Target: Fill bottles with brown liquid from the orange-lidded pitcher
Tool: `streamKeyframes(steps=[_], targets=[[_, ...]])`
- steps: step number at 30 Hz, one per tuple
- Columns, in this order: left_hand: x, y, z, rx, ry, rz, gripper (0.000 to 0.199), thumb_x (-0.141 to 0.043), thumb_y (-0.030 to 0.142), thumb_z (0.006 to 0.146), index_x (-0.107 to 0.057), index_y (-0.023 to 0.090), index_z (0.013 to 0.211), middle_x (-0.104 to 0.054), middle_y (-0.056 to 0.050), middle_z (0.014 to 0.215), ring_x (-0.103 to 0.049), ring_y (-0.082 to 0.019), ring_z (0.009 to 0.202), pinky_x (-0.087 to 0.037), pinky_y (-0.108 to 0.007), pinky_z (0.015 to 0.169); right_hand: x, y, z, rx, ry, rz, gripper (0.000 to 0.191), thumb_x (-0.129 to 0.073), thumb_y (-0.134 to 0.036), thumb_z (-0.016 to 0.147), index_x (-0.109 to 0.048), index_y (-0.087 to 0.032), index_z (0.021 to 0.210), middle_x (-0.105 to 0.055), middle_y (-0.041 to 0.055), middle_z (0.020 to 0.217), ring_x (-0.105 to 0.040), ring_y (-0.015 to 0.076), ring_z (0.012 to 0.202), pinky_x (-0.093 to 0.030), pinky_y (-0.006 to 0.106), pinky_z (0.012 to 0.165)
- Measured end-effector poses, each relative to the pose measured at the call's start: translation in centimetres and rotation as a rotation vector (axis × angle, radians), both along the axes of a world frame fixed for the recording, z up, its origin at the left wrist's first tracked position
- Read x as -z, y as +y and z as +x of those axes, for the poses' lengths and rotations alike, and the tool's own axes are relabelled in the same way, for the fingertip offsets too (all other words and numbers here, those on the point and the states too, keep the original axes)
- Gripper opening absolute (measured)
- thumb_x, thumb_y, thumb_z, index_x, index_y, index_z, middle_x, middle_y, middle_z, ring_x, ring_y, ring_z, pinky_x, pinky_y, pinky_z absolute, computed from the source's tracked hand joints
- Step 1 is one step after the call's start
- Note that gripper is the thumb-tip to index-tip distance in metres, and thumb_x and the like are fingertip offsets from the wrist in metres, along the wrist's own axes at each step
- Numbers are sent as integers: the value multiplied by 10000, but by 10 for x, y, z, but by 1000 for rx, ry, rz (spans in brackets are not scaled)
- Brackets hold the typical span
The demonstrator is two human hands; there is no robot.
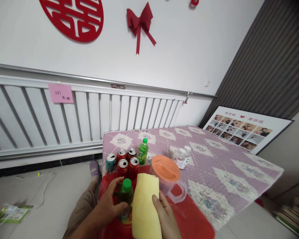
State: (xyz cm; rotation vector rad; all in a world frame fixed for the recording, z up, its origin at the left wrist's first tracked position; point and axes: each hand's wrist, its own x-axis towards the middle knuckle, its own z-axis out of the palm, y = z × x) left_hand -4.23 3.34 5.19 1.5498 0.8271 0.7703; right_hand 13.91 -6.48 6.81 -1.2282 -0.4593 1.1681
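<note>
My right hand (165,214) grips a folded yellow cloth (146,205) over the red mat (196,222). Just left of the cloth, my left hand (109,205) curves around the side of a green-capped bottle (126,196), its thumb and fingers apart; whether it touches the bottle is unclear. Behind stand several opened cans, among them a teal one (110,162) and a red one (122,168). Another green bottle (143,152) stands beside them. A clear pitcher with an orange lid (165,168) is right behind the cloth, its handle toward the right.
Clear bottles with white caps (181,157) stand behind the pitcher on the patterned tablecloth (201,149). A white radiator (89,116) runs along the wall behind the table. A photo board (246,129) leans at the right. A power strip (11,212) lies on the floor at left.
</note>
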Motion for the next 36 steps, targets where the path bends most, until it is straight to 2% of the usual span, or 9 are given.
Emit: streamKeyframes(steps=[4,7,12,18,21,26,31,34,36], targets=[[0,-4,3,-99,-66,-74,593,-663,198,622,-481,192,1186,-589,-122,1235,-618,-285,1081,-512,-420,934,-2,3,-12,-61,8,41,574,-749,-541,673,-616,-221,1131,-741,76,1012,-687,273,907,-525,386,796],[3,0,1,-52,-93,-52,557,-676,221,636,-483,200,1158,-605,-113,1195,-611,-289,1091,-494,-436,946,9,-2,-11,-81,-43,38,520,-767,-547,640,-663,-210,1022,-750,68,958,-686,277,905,-519,391,810],[10,12,-5,71,-131,-18,645,-639,215,680,-392,222,1275,-574,-105,1252,-544,-264,1199,-412,-445,1043,27,-14,1,-78,-48,-25,564,-810,-570,557,-684,-209,972,-752,75,938,-691,288,884,-528,392,788],[10,8,-2,86,-115,-11,679,-612,220,696,-354,223,1324,-504,-119,1374,-442,-282,1316,-388,-441,1074,6,-8,-1,81,-12,-30,626,-784,-578,599,-642,-222,1094,-736,83,1051,-681,289,951,-534,378,795],[12,1,5,4,-109,-1,680,-644,214,656,-387,197,1285,-540,-120,1328,-534,-292,1215,-446,-416,1020,-4,2,-9,44,64,32,586,-771,-523,655,-606,-232,1135,-745,69,1014,-698,275,899,-538,383,781],[14,1,10,-63,-48,30,593,-636,158,637,-468,195,1205,-642,-73,1159,-616,-265,1061,-490,-378,942,7,4,-15,14,13,31,549,-787,-542,615,-656,-207,1029,-756,65,891,-700,276,840,-535,399,777],[5,11,1,69,-41,46,564,-598,148,674,-483,204,1224,-636,-64,1206,-587,-253,1136,-462,-357,992,27,-9,-6,-5,-34,-22,556,-811,-569,542,-694,-199,940,-753,72,870,-689,297,872,-536,406,770],[-5,12,-2,133,18,82,585,-566,146,689,-475,205,1264,-616,-67,1263,-568,-253,1178,-442,-363,1030,25,-13,0,49,-38,-65,582,-815,-570,530,-699,-201,965,-752,76,911,-684,293,892,-536,383,771],[-10,9,-2,109,68,127,613,-571,155,683,-472,208,1286,-589,-74,1313,-532,-266,1226,-414,-377,1064,18,-12,1,89,-27,-78,614,-816,-567,533,-691,-199,1008,-751,80,939,-684,287,897,-535,368,773]])
